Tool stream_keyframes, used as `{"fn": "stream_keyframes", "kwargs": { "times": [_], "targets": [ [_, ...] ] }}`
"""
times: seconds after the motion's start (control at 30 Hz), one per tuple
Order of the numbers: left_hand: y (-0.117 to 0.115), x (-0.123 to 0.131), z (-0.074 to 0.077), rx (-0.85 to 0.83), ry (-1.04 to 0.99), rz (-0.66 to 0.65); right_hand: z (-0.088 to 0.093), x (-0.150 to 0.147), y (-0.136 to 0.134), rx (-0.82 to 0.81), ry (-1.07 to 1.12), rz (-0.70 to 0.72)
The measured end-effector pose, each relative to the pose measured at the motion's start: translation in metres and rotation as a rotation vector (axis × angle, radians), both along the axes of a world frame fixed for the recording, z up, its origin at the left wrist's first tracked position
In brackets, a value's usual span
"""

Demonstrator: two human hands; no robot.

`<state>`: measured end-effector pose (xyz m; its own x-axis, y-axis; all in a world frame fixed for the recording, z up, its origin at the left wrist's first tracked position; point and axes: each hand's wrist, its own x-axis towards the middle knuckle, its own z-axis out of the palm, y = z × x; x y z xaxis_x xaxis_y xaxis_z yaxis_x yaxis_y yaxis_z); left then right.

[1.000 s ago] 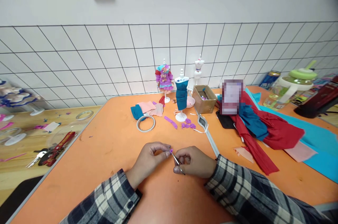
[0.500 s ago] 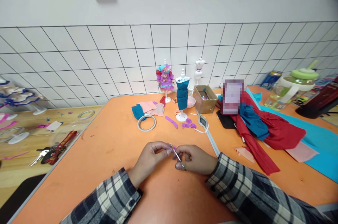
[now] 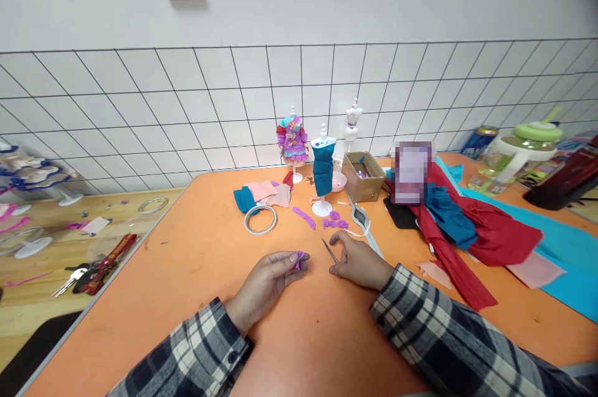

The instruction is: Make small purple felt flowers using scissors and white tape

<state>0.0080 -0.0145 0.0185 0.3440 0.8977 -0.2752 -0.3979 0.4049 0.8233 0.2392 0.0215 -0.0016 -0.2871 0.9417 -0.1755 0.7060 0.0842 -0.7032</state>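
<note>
My left hand [image 3: 266,285] pinches a small gathered piece of purple crepe paper [image 3: 300,258] between thumb and fingers. To its right, my right hand [image 3: 357,260] holds slim metal scissors [image 3: 329,250], the pointed end angled up and left, apart from the purple piece. Part of the handle is hidden by my fingers. Beyond my hands lie a purple strip [image 3: 304,217] and several small purple pieces [image 3: 335,222]. Behind them stands a small white dress form [image 3: 322,140] wrapped in a teal dress [image 3: 322,167].
A tape ring [image 3: 246,224] lies beside teal and pink scraps [image 3: 262,190]. Further back stand a form in a purple outfit [image 3: 293,138], a bare form [image 3: 352,119] and a cardboard box [image 3: 369,188]. Red fabric [image 3: 499,229], a phone [image 3: 411,172] and a jug [image 3: 495,163] are right.
My right hand has moved right and slightly up with the scissors, away from the purple piece. My left hand stays in place, and the piece now shows more fully in it.
</note>
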Motion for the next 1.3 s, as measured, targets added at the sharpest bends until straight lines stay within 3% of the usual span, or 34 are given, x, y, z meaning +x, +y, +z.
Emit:
{"fn": "stream_keyframes", "kwargs": {
  "times": [0.27,0.47,0.67,0.8,0.87,1.17,1.3],
  "targets": [
    [0.000,0.001,-0.001,-0.008,-0.014,-0.054,0.000,0.005,0.001,-0.083,0.089,0.056],
    [0.000,0.001,-0.001,-0.025,-0.024,-0.094,-0.002,0.002,-0.002,-0.238,0.109,0.070],
    [-0.002,0.003,-0.002,0.008,0.025,-0.072,0.010,-0.008,-0.010,0.212,0.178,0.029],
    [-0.003,0.004,-0.006,0.046,0.050,-0.158,0.021,-0.020,-0.024,0.394,0.405,0.286],
    [-0.003,0.004,-0.009,0.060,0.042,-0.176,0.022,-0.025,-0.029,0.418,0.440,0.333],
    [-0.004,0.006,-0.007,0.044,0.039,-0.194,0.015,-0.032,-0.029,0.129,0.459,0.119],
    [-0.004,0.004,-0.004,0.000,0.002,-0.125,0.012,-0.032,-0.027,0.108,0.616,-0.029]
  ]
}}
